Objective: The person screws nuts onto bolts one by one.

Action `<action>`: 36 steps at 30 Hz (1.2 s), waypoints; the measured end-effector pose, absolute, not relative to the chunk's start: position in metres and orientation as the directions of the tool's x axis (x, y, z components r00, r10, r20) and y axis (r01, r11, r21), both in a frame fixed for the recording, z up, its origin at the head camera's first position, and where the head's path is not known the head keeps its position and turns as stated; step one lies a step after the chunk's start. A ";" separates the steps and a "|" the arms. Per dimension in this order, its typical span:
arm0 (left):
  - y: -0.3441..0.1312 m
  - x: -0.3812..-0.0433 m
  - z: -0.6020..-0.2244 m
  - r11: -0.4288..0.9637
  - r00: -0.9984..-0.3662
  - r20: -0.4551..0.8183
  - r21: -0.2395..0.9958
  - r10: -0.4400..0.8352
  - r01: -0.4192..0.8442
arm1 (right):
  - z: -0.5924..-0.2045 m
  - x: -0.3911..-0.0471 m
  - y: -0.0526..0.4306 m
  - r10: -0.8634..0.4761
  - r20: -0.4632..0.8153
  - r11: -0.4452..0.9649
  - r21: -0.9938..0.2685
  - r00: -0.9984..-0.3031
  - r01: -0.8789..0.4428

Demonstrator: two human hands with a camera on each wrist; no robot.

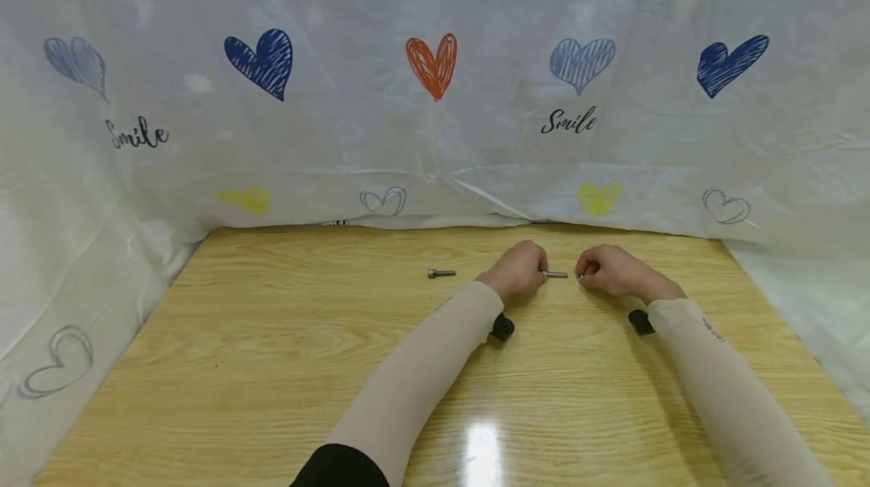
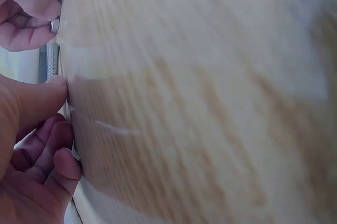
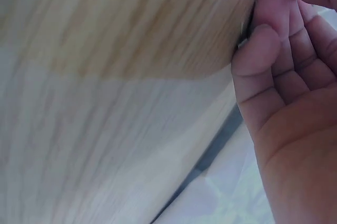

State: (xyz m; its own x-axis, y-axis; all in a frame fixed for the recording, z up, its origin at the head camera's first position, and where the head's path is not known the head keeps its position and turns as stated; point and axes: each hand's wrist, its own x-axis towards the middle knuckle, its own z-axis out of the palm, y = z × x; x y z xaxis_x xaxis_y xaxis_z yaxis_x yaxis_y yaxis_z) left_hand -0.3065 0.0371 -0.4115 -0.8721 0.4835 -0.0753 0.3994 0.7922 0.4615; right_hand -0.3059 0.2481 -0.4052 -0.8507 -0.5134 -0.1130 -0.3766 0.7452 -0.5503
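Note:
Near the back of the table, my left hand [image 1: 519, 268] pinches a metal bolt [image 1: 556, 274], whose shank points right and lies low over the wood. Its head is hidden by the fingers; threads show on the shank [image 2: 53, 58] in the left wrist view. Facing it, my right hand [image 1: 615, 269] pinches a small metal nut [image 1: 580, 276] between thumb and finger. A short gap separates the nut [image 2: 55, 25] from the bolt's tip. In the right wrist view my right hand [image 3: 295, 77] has curled fingers, and the nut cannot be made out there.
A second bolt [image 1: 442, 273], with a cylindrical head, lies on the wooden table [image 1: 306, 351] left of my left hand. Behind the table hangs a white cloth [image 1: 340, 124] printed with hearts, and it also runs down both sides.

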 end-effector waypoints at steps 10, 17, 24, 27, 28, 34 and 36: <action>0.034 -0.302 -0.410 0.741 -0.858 -0.023 0.515 0.514 0.430 | -0.407 -0.304 0.248 -0.491 -0.076 0.758 -0.529 -0.868 -0.382; 0.029 -0.298 -0.407 0.707 -0.858 0.008 0.562 0.514 0.429 | -0.405 -0.302 0.248 -0.494 -0.056 0.745 -0.541 -0.868 -0.390; 0.027 -0.293 -0.408 0.672 -0.840 0.021 0.589 0.542 0.449 | -0.405 -0.300 0.248 -0.483 -0.037 0.750 -0.532 -0.875 -0.392; 0.027 -0.292 -0.408 0.665 -0.838 0.031 0.593 0.545 0.454 | -0.405 -0.299 0.248 -0.485 -0.032 0.746 -0.537 -0.874 -0.394; 0.027 -0.291 -0.408 0.660 -0.838 0.032 0.600 0.545 0.452 | -0.405 -0.298 0.248 -0.485 -0.030 0.745 -0.538 -0.874 -0.395; 0.025 -0.285 -0.406 0.643 -0.841 0.036 0.627 0.541 0.440 | -0.404 -0.297 0.248 -0.481 -0.004 0.738 -0.542 -0.876 -0.403; 0.025 -0.284 -0.406 0.644 -0.841 0.038 0.625 0.540 0.441 | -0.402 -0.295 0.249 -0.482 0.006 0.734 -0.544 -0.876 -0.407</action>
